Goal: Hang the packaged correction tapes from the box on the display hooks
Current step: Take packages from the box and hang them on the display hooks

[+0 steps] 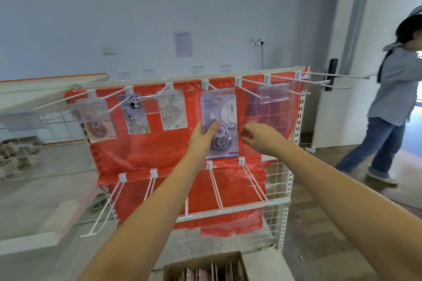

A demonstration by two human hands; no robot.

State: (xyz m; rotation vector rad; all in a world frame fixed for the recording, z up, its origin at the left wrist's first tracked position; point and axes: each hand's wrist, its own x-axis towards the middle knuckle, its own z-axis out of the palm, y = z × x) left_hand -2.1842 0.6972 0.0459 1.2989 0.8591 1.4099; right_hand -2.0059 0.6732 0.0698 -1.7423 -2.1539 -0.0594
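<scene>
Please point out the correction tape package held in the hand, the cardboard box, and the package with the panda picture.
held package (225, 107), head view, upper card.
cardboard box (237, 260), head view, right flap.
panda package (134, 112), head view, middle.

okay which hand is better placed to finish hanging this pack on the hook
Left, probably. The left hand already grips the pack, whose top sits at the hook. The right hand is beside it, curled and holding nothing.
</scene>
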